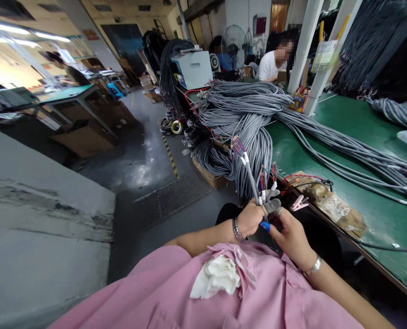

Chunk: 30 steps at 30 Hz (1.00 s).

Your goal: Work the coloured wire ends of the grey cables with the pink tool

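My left hand (252, 218), with a metal watch at the wrist, is closed around several grey cables (250, 177). Their ends point up and away, with white bands and thin red and blue wires fanning out. Grey coverings sit on some of its fingertips. Close beside it, my right hand (292, 237) has its thumb and fingers brought together near the lower side of the cables; blue tape wraps the thumb. What lies between those fingers is too small to make out. Beyond both hands, a thick pile of grey cables (238, 105) hangs over the table's edge.
The green table (350, 132) extends right, bearing long cables, a taped cardboard piece (337, 205) and a pink clip (298, 203) at its edge. A cardboard box (210, 176) of cables is on the floor. A person (268, 64) in white sits beyond the pile. A white wall stands left.
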Available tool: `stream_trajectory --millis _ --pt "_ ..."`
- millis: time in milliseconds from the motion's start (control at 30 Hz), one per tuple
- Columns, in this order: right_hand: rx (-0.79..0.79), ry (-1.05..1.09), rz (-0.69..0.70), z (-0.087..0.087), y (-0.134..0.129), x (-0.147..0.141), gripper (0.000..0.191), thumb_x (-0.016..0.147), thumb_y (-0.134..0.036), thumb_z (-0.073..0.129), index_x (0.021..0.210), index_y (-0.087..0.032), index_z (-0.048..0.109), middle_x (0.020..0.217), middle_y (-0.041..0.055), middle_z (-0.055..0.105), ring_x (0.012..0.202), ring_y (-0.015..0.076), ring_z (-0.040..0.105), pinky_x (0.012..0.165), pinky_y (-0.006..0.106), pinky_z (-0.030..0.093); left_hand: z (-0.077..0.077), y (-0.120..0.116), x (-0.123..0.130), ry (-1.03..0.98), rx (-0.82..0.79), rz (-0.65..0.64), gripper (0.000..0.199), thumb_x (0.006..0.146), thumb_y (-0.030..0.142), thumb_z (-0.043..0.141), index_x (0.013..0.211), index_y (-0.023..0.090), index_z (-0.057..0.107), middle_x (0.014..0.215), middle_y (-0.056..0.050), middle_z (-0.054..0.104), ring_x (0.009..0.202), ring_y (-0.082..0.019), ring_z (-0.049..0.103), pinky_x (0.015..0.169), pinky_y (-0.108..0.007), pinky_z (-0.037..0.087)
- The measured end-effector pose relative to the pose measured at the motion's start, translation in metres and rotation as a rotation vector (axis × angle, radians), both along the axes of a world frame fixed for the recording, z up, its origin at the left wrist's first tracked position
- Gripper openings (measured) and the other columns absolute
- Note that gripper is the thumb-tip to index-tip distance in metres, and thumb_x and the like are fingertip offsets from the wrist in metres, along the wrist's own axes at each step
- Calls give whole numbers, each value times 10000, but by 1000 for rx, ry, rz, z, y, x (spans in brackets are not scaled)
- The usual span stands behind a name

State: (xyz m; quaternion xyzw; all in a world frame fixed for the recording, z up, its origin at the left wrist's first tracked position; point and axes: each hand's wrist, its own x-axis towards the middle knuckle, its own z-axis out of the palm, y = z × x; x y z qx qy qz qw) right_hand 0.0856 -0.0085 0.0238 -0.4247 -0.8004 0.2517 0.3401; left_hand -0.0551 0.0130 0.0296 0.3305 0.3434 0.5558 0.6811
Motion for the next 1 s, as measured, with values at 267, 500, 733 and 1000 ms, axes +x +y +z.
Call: stream_trajectory --millis 267,500,733,1000 --pt "45 -27 -72 -19 -1 -14 230 779 -237 578 1009 -222 581 838 63 642 705 213 591 659 316 464 -1 -3 -9 83 31 -81 515 586 379 837 1025 144 705 854 -66 685 808 -175 613 775 -299 445" --pt "-54 55 -110 -29 -1 -5 100 787 -227 565 885 -221 550 753 30 622 639 184 570 619 295 458 7 -6 -39 295 130 -203 481 538 312 865 957 133 709 806 -37 673 691 -120 576 669 -236 436" --pt "-144 202 -35 -54 -9 7 191 880 -245 495 1050 -225 581 966 74 654 868 221 623 790 341 496 3 1 -59 93 33 137 296 788 392 657 914 127 696 646 -17 631 426 -49 449 434 -193 301" --pt "-138 135 19 -54 -8 -6 99 854 -218 524 793 -223 602 770 45 613 689 189 560 658 314 467 -6 -10 -17 241 127 -77 387 672 340 785 997 144 716 947 -96 706 796 -179 640 703 -273 489"
